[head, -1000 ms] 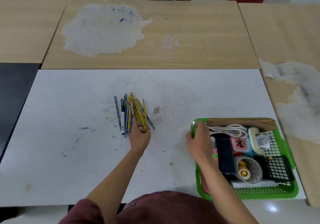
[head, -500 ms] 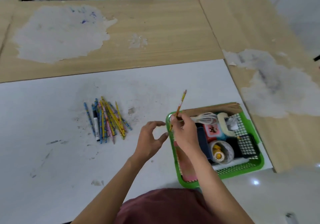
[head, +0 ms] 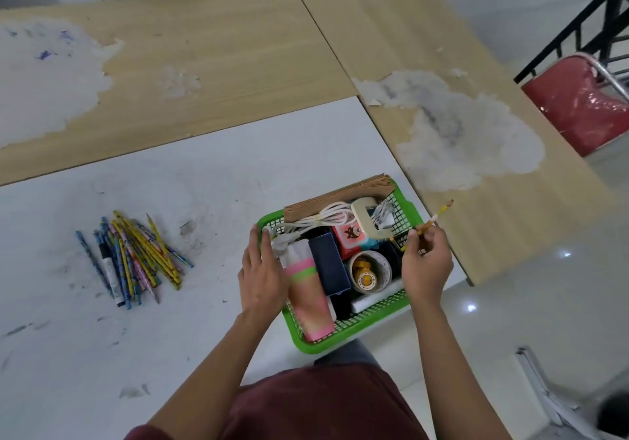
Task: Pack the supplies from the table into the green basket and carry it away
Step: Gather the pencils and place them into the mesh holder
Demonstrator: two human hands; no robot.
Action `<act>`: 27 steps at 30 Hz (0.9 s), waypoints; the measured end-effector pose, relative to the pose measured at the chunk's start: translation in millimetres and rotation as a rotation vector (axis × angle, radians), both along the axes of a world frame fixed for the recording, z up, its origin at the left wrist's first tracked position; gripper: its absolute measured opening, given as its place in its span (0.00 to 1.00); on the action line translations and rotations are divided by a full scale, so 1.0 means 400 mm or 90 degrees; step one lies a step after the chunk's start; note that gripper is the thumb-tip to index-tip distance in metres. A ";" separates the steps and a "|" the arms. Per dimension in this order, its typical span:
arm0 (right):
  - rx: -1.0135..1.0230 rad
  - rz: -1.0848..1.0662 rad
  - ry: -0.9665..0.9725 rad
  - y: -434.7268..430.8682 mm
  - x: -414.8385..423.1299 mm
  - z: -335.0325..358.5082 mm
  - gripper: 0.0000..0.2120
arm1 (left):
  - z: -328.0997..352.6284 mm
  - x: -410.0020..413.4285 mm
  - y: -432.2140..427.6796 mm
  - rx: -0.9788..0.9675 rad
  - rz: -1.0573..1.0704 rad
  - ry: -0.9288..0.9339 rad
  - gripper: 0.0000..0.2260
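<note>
The green basket (head: 343, 332) sits packed at the near right corner of the white desk (head: 204, 184). The left hand (head: 262, 276) lies along its left rim, fingers (head: 256, 245) straight and together. The right hand (head: 425, 264) pinches one pencil (head: 439, 215) by the right rim. The loose pencils (head: 136, 256) lie well to the left.

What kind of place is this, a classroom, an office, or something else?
Probably a classroom or craft workroom, though I can't be sure: worn wooden tables pushed together, a pile of pencils on the white table, and a green basket full of stationery.
</note>
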State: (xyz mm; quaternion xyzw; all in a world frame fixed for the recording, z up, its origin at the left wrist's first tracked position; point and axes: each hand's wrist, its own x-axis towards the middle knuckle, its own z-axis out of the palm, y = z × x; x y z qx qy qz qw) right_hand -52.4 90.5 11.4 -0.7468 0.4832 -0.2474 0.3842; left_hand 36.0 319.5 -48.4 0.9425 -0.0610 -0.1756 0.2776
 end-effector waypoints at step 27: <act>-0.212 1.136 0.311 0.315 0.236 -0.037 0.27 | -0.032 -0.121 0.143 -0.149 0.267 0.048 0.13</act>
